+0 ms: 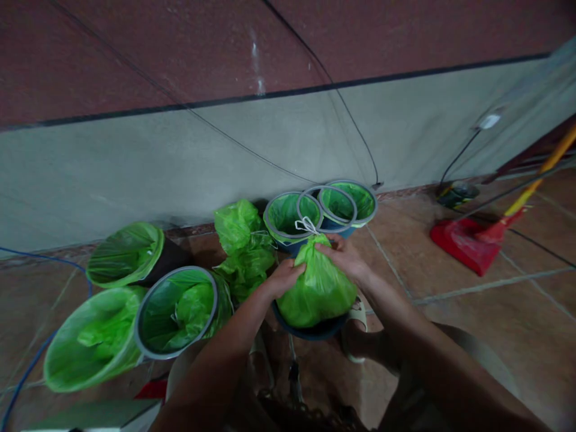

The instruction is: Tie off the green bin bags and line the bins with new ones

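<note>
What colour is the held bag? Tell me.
The held bag is bright green, as the head view shows.

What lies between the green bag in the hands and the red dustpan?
In the head view, the right hand and right forearm come first beside the green bag; past them, tiled floor stretches to the red dustpan.

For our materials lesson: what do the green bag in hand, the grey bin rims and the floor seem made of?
Green bag: thin, glossy plastic film, by its creases and sheen. Grey bin rims: smooth, probably rigid plastic, keeping an even round shape. Floor: likely ceramic or stone tile, fairly smooth, with pale joint lines.
</note>
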Demonstrator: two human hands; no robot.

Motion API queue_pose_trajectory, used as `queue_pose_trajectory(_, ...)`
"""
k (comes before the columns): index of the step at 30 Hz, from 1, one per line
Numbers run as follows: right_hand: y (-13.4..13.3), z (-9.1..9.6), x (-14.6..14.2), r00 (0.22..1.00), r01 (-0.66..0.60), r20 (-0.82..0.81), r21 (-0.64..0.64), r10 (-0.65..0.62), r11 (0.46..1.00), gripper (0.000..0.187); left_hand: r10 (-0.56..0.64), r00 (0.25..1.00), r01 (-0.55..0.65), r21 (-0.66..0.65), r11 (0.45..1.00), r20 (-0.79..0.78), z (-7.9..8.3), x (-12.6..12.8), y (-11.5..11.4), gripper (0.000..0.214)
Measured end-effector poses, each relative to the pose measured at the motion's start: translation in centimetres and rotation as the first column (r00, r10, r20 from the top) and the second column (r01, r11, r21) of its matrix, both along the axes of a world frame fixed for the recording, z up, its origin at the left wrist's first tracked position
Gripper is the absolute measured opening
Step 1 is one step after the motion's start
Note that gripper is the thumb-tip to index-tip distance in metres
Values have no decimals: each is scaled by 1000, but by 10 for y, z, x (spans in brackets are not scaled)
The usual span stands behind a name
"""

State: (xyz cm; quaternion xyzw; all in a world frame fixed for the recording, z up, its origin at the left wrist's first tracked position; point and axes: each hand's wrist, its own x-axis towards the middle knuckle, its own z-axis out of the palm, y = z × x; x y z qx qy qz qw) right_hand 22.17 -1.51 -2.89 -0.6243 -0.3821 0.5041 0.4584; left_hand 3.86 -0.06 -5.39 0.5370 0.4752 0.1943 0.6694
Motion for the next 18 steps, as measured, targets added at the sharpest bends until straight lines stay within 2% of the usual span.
queue_pose_trajectory(1,-1,2,1,995,24,100,45,-28,999,72,72,997,-69,-74,995,40,3,2,0,27)
queue_pose_trajectory(2,-2,6,2,981,-6,192,94,-13,996,78,130,989,-119,-145,982,74,7,3,1,24)
queue_pose_trajectory(3,-5,10,2,962,-100,265,133,62,986,81,181,978,-157,-207,966,101,12,2,2,21)
queue_pose_trajectory(4,-8,16,3,929,-249,317,150,192,957,82,224,967,-187,-258,948,121,18,1,4,17)
queue_pose_trajectory(5,-11,22,2,872,-414,348,145,345,899,83,257,957,-208,-296,932,138,24,0,6,13)
queue_pose_trajectory(7,-17,32,1,716,-673,341,107,609,732,88,293,940,-217,-353,910,177,35,-5,10,10)
queue_pose_trajectory(8,-20,34,0,653,-743,312,86,690,664,91,298,933,-206,-379,902,203,40,-8,11,10)
queue_pose_trajectory(9,-21,35,-2,620,-774,281,67,732,630,92,298,927,-187,-407,894,228,45,-10,12,12)
queue_pose_trajectory(10,-23,33,-5,616,-778,259,48,744,627,87,293,924,-163,-438,884,247,49,-12,12,14)
queue_pose_trajectory(12,-24,25,-13,637,-754,247,4,730,656,62,274,929,-133,-463,876,251,55,-14,13,18)
queue_pose_trajectory(14,-24,16,-22,667,-724,245,-12,704,690,38,216,952,-125,-369,921,215,61,-18,13,23)
queue_pose_trajectory(15,-24,13,-27,685,-711,215,-10,696,703,34,158,972,-111,-256,960,174,64,-21,14,26)
queue_pose_trajectory(16,-24,11,-32,707,-696,164,-8,688,718,34,99,990,-89,-100,991,99,68,-26,15,28)
queue_pose_trajectory(17,-23,10,-36,737,-671,104,-9,668,741,34,64,998,-63,79,995,-12,73,-32,18,30)
queue_pose_trajectory(18,-22,10,-39,768,-639,55,-14,638,769,36,82,986,-43,250,967,-148,78,-40,21,30)
